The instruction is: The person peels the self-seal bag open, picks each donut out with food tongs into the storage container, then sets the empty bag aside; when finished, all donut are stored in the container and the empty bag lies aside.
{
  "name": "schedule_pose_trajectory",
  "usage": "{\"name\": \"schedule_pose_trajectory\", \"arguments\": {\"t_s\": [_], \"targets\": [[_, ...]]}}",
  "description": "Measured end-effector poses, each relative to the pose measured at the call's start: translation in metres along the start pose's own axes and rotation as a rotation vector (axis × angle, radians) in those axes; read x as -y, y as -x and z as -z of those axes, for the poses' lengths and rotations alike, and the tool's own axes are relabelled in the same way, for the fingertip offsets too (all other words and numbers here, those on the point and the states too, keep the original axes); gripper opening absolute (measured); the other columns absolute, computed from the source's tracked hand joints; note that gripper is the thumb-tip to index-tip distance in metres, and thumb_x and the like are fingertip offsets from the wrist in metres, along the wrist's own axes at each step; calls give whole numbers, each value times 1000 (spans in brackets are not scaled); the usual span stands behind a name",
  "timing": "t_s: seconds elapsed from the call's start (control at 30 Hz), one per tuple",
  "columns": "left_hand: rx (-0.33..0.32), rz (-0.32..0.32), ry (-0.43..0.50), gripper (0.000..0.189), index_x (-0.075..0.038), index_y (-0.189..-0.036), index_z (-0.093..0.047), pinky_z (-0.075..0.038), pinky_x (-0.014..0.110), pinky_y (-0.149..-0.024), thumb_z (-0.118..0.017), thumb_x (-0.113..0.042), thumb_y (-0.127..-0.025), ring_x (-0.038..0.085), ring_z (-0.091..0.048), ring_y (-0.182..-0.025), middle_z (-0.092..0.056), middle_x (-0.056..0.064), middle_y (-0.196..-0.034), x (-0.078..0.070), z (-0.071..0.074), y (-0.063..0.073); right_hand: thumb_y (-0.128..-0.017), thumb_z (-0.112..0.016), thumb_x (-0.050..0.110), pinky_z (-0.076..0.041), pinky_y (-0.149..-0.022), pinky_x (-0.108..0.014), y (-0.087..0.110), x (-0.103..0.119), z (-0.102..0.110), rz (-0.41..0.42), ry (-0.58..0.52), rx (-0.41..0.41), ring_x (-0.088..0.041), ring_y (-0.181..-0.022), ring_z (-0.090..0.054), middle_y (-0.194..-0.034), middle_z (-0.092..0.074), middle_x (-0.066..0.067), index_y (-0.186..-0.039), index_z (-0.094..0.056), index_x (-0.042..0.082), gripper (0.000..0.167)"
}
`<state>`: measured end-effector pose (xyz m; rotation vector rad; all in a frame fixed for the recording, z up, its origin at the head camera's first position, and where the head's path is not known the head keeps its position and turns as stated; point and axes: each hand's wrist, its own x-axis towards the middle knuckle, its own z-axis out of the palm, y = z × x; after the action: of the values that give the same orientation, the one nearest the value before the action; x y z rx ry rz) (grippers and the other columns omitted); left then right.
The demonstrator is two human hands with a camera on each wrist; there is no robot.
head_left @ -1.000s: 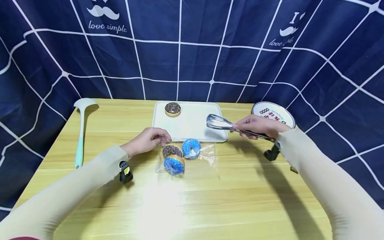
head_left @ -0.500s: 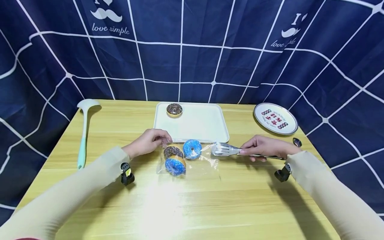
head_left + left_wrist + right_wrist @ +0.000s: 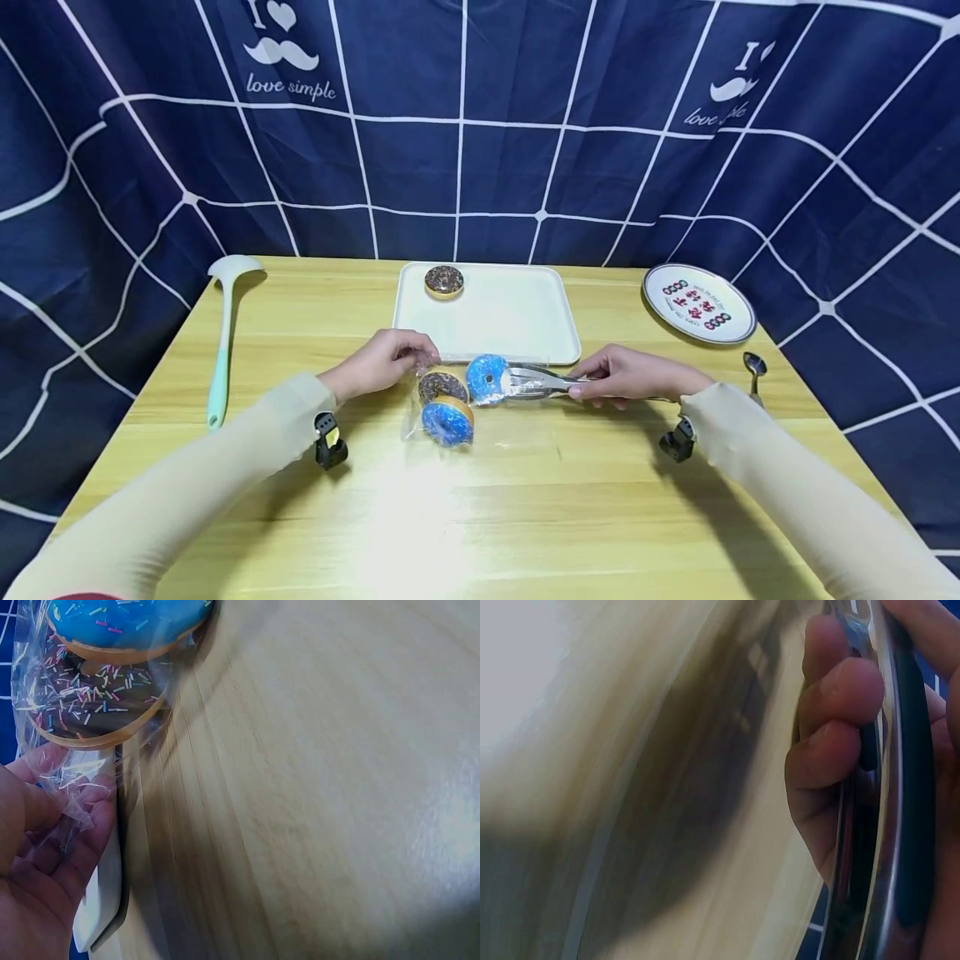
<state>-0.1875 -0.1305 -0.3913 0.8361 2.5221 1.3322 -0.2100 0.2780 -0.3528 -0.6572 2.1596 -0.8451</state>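
Observation:
My left hand [image 3: 386,364] pinches the crumpled edge of a clear plastic bag [image 3: 79,784], as the left wrist view shows. Inside the bag lie a chocolate donut [image 3: 441,385] with sprinkles and a blue donut [image 3: 447,422] leaning on it. A second blue donut [image 3: 486,377] lies at their right. My right hand [image 3: 626,375] grips metal tongs [image 3: 536,382], fingers curled round the dark handles [image 3: 911,787] in the right wrist view. The tongs' tips reach to the right side of the second blue donut, at the bag's right part.
Just behind the bag stands a white tray [image 3: 510,321] with one chocolate donut [image 3: 444,282] on it. A patterned plate [image 3: 699,303] and a small spoon [image 3: 754,371] lie at the right. A ladle [image 3: 222,342] with a mint handle rests at the left.
My right hand has brought the tongs down from over the tray, then leftward to the second blue donut. My left hand keeps its pinch on the bag.

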Motion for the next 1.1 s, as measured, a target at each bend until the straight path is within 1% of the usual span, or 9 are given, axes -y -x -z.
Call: {"name": "schedule_pose_trajectory", "arguments": {"t_s": [0.2,0.37,0.63,0.7,0.77,0.87,0.97,1.03,1.1], "targets": [[0,-6,-5,31,0,-107,-75,-62,38,-95,-51,17,-95,29,-74,-104,-78,18,-109,1,-1,1,-106,-63,27,-45,-42,-30,-8,0,-4,55,-6,33,-8,-46,-48,-73,-65,-27,-98,-74,3,27],[7,-12,3,33,0,-106,-75,-62,35,-91,-50,18,-94,26,-73,-99,-78,17,-107,4,0,0,-108,-59,24,-46,-41,-34,-3,-3,-4,80,-18,50,-8,-45,-48,-73,-64,-30,-98,-75,2,29],[3,-3,-10,34,-1,-104,-75,-62,30,-87,-50,19,-92,21,-71,-93,-78,15,-103,5,5,0,-109,-55,22,-44,-39,-38,21,-9,4,63,-75,89,-5,-45,-48,-73,-60,-35,-106,-73,-2,30],[8,-3,-6,34,-1,-103,-75,-61,30,-86,-50,19,-92,20,-71,-92,-77,15,-101,5,5,-1,-110,-53,20,-44,-40,-36,30,-12,8,68,-97,117,-4,-46,-48,-74,-58,-35,-102,-70,-6,32],[10,-4,-3,34,0,-102,-75,-61,30,-86,-49,19,-91,20,-70,-91,-77,15,-100,5,6,-1,-111,-50,16,-44,-40,-32,42,-17,13,83,-129,147,-8,-44,-46,-73,-55,-36,-100,-66,-10,33],[9,-7,-7,35,0,-102,-75,-61,30,-85,-49,20,-91,20,-69,-90,-77,15,-99,5,7,-2,-111,-46,9,-41,-39,-30,60,-24,24,118,-195,193,-23,-40,-38,-70,-52,-33,-96,-59,-17,33],[4,-5,-18,35,0,-102,-75,-61,30,-84,-49,20,-91,19,-69,-90,-76,14,-98,5,9,-2,-111,-42,6,-37,-38,-34,74,-31,36,126,-236,199,-38,-43,-32,-66,-57,-16,-98,-56,-19,32],[1,-3,-21,35,0,-102,-74,-61,30,-84,-49,20,-91,19,-69,-90,-76,14,-98,6,9,-2,-112,-40,6,-34,-38,-38,79,-36,44,108,-245,170,-34,-43,-34,-68,-63,-3,-101,-55,-21,32],[0,-3,-24,34,0,-102,-74,-61,31,-84,-49,20,-91,20,-69,-90,-76,15,-99,6,10,-1,-112,-39,8,-33,-41,-42,80,-42,51,72,-246,125,-22,-42,-40,-74,-66,7,-109,-56,-21,34]]}}
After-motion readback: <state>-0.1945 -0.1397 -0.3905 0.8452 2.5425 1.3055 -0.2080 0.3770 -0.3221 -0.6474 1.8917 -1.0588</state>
